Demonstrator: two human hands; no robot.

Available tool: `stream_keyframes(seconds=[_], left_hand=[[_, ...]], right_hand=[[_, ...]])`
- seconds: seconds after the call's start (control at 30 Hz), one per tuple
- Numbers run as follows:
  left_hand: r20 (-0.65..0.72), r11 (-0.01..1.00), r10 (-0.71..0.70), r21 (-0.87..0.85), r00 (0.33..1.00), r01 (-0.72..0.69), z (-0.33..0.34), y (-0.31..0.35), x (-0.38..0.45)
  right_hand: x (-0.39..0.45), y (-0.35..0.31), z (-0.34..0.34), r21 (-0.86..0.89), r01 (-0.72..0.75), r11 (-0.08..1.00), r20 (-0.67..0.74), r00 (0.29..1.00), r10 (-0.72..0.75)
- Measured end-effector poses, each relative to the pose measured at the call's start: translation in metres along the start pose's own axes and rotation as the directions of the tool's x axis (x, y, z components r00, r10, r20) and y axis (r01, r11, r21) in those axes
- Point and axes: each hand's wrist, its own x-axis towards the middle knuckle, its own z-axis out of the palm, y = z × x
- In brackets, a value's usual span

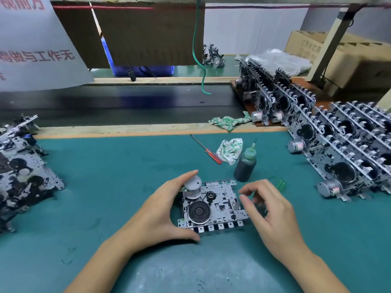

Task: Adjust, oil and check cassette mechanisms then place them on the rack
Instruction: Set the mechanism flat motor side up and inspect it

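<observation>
1. Cassette mechanism [213,206] is laid flat on the green mat [105,187], gripped at its left edge by the left hand [160,214], thumb and fingers curled around it.
2. Right hand [268,212] is held just right of it, fingers loosely curled, nothing held.
3. Oil bottle [246,163] is stood just beyond the right hand; screwdriver [206,149] is laid farther back.

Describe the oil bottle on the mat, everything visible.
The oil bottle stands upright on the green mat, just beyond the mechanism. Dark, squeezable-looking plastic body, green neck, thin needle nozzle pointing up, uncapped; a green cap lies to its right. A crumpled cloth sits close behind. Neither hand touches it.
</observation>
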Motion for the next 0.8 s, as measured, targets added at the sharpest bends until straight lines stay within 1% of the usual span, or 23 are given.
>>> stream_keyframes(seconds=[0.07, 0.13, 0.23, 0.3, 0.4, 0.47, 0.53, 0.6, 0.63, 0.7, 0.73, 0.8], left_hand=[[0.02, 1.0, 0.006, 0.005, 1.0, -0.006, 0.001, 0.0, -0.001], [0.021, 0.999, 0.022, 0.049, 1.0, -0.023, 0.004, 0.002, -0.001], [-0.045, 0.992, 0.05, 0.117, 0.998, -0.044, 0.007, 0.006, 0.0], [-0.058, 0.989, 0.053, 0.138, 0.997, -0.045, 0.006, 0.006, 0.001], [-0.023, 0.991, 0.056, 0.12, 0.998, -0.053, 0.004, 0.003, 0.0], [-0.009, 0.996, 0.046, 0.081, 0.999, -0.045, 0.004, 0.0, 0.0], [0.002, 0.999, 0.035, 0.035, 0.999, -0.035, 0.002, -0.002, 0.0], [0.014, 0.999, 0.053, 0.005, 0.998, -0.053, 0.001, -0.002, 0.001], [0.019, 0.998, 0.055, -0.01, 0.998, -0.055, 0.001, -0.001, 0.0], [0.015, 0.998, 0.044, -0.036, 0.999, -0.043, 0.001, 0.0, 0.0], [0.012, 0.998, 0.04, -0.046, 0.999, -0.039, 0.002, 0.0, -0.001], [0.014, 0.996, 0.028, -0.086, 1.0, -0.026, 0.002, -0.002, -0.002]], right_hand=[[0.0, 0.001, 0.0, -0.001, -0.009, 1.0, 0.011, 1.0, 0.009], [0.0, 0.002, 0.0, -0.006, -0.014, 1.0, 0.02, 1.0, 0.014], [0.001, 0.003, -0.001, -0.013, -0.029, 0.999, 0.029, 0.999, 0.029], [0.001, 0.004, -0.001, -0.008, -0.044, 0.999, 0.022, 0.999, 0.045], [0.003, 0.003, -0.002, 0.013, -0.07, 0.997, 0.013, 0.997, 0.07], [0.003, 0.001, -0.003, 0.028, -0.074, 0.997, 0.043, 0.996, 0.073], [0.004, -0.003, -0.005, 0.048, -0.046, 0.998, 0.135, 0.99, 0.039], [0.009, -0.009, -0.008, 0.043, 0.004, 0.999, 0.294, 0.956, -0.016], [0.014, -0.013, -0.009, 0.013, 0.043, 0.999, 0.392, 0.919, -0.045], [0.026, -0.02, -0.009, -0.117, 0.167, 0.979, 0.571, 0.818, -0.071], [0.031, -0.021, -0.007, -0.198, 0.239, 0.951, 0.636, 0.769, -0.061], [0.04, -0.022, -0.003, -0.331, 0.353, 0.875, 0.704, 0.71, -0.02]])
